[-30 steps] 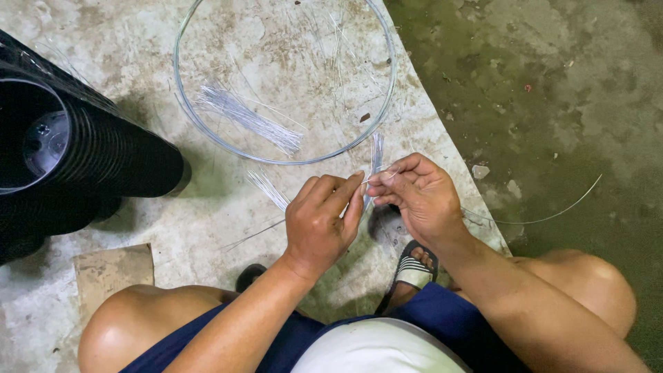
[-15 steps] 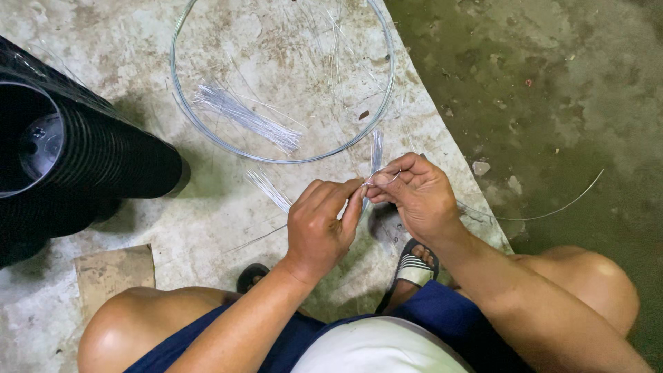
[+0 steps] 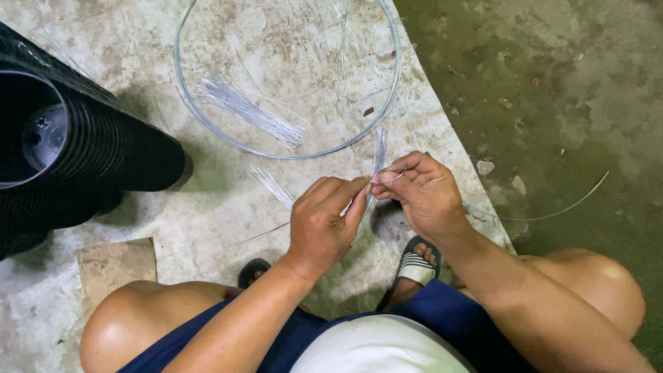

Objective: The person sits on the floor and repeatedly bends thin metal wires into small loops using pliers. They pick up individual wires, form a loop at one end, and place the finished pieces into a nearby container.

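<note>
The wire ring is cut off at its top by the picture's edge. The stack of black pots is clipped at the left edge. Where the thin wire runs inside each grip cannot be told, being covered by the left hand and right hand. One sandalled foot is partly hidden under the right forearm.

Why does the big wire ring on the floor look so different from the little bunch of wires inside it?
The ring is one long wire bent into a wide circle; the bunch is many short, straight pieces lying side by side. The ring runs around a wide patch of floor, while the bunch covers a small slanted strip inside it. Both are thin, shiny, silvery wire lying flat on the pale concrete, and neither hand touches them.
</note>
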